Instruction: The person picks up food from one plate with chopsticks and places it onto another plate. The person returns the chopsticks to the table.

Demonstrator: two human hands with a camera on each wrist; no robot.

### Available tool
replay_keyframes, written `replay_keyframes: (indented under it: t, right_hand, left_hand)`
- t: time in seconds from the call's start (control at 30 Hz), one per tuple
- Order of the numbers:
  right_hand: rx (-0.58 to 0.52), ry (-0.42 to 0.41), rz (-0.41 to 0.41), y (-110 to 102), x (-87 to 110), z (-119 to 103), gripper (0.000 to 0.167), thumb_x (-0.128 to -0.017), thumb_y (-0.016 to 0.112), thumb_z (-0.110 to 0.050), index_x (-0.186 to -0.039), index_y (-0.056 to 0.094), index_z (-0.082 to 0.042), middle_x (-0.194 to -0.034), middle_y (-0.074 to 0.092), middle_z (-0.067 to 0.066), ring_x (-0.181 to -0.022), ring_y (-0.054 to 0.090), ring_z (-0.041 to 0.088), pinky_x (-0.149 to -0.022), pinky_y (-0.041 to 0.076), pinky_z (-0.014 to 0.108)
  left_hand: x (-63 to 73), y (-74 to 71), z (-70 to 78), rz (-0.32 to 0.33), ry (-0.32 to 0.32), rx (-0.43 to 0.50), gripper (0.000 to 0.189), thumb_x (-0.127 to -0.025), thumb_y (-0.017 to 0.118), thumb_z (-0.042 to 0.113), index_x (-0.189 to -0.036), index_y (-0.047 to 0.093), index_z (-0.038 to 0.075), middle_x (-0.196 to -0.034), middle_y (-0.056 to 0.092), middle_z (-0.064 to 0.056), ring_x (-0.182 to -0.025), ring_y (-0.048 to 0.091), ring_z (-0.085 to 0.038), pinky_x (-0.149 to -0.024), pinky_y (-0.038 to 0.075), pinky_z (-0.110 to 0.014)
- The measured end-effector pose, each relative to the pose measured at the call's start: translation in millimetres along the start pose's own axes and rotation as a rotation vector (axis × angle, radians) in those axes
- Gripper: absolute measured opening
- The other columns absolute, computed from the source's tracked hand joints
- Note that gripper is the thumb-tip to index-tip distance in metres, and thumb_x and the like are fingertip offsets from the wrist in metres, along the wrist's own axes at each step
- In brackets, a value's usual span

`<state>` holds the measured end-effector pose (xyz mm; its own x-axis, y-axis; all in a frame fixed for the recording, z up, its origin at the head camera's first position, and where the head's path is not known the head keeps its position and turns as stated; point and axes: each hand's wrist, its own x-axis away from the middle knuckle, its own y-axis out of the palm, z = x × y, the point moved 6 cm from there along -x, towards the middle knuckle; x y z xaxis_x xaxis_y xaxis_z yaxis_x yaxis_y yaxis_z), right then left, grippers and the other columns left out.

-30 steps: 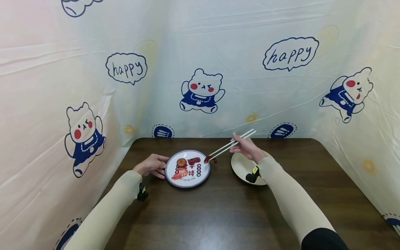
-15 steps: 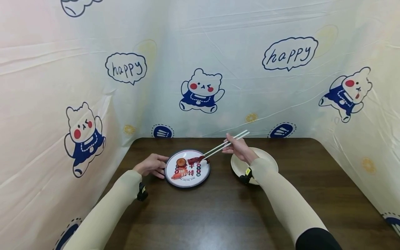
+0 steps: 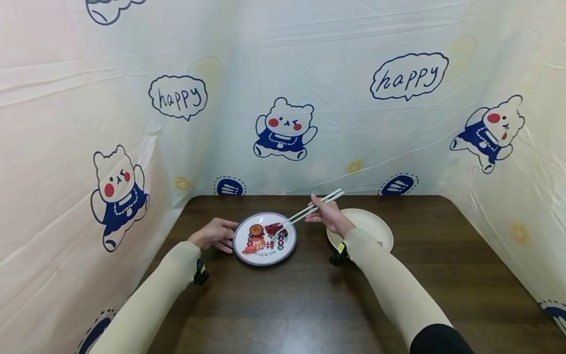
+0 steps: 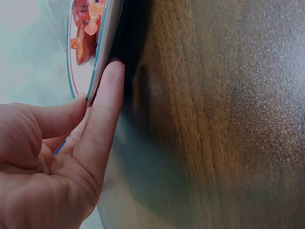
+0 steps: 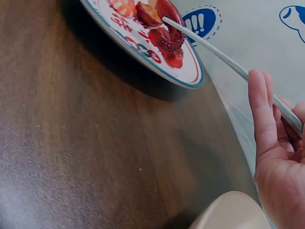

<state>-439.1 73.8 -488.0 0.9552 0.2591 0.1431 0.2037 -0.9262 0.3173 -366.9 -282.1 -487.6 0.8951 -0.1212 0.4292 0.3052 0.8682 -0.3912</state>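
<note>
My left hand (image 3: 214,235) pinches the left rim of a white plate (image 3: 283,254) with printed red characters. In the left wrist view, the thumb lies on the rim and the fingers reach underneath. My right hand (image 3: 328,216) holds white chopsticks (image 3: 304,212), their tips over the plate's right half. At the tips is a dark red, curled tentacle-like food piece (image 5: 176,36) with suckers along its edge, close over the plate. A reddish piece (image 5: 172,58) shows below it. A shrimp (image 3: 254,245) and a round brown slice (image 3: 256,230) lie on the plate's left half.
A cream plate (image 3: 371,223) stands to the right on the brown wooden table (image 3: 274,309), partly hidden by the right forearm. Something small shows at its lower edge beside the sleeve. A printed curtain (image 3: 345,128) hangs around the table's back and sides.
My right hand has moved left, carrying the tentacle-like piece with the chopsticks from beyond the printed plate's right rim to over its food. More of the cream plate shows. The left hand stays put.
</note>
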Motion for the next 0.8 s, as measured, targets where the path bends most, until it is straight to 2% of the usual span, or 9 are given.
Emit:
replay_keyframes:
  t: [0.27, 0.4, 0.8]
  right_hand:
    - [0.018, 0.009, 0.012, 8, -0.9, 8, 0.042, -0.111, 0.054, -0.031, -0.114, 0.058, 0.011, -0.092, 0.069, 0.024, -0.064, 0.073, 0.022, -0.076, 0.067, 0.041]
    - [0.028, 0.012, 0.015, 10, -2.2, 10, 0.038, -0.111, 0.055, -0.031, -0.109, 0.06, 0.007, -0.091, 0.068, 0.023, -0.064, 0.073, 0.022, -0.075, 0.067, 0.041]
    - [0.049, 0.023, 0.011, 19, -5.3, 17, 0.039, -0.11, 0.056, -0.033, -0.108, 0.061, 0.005, -0.092, 0.069, 0.022, -0.067, 0.074, 0.023, -0.075, 0.067, 0.042]
  left_hand:
    - [-0.4, 0.2, -0.2, 0.001, -0.002, -0.001, 0.056, -0.104, 0.057, 0.001, -0.158, 0.042, -0.004, -0.115, 0.063, -0.024, -0.08, 0.071, -0.028, -0.075, 0.067, -0.042]
    - [-0.8, 0.5, 0.0, 0.001, -0.007, 0.002, 0.056, -0.104, 0.057, 0.0, -0.158, 0.042, -0.003, -0.115, 0.063, -0.024, -0.08, 0.071, -0.028, -0.075, 0.067, -0.042]
    - [-2.6, -0.5, -2.2, 0.006, -0.009, 0.017, 0.056, -0.105, 0.056, 0.001, -0.158, 0.042, -0.003, -0.111, 0.064, -0.023, -0.077, 0.071, -0.026, -0.075, 0.067, -0.042]
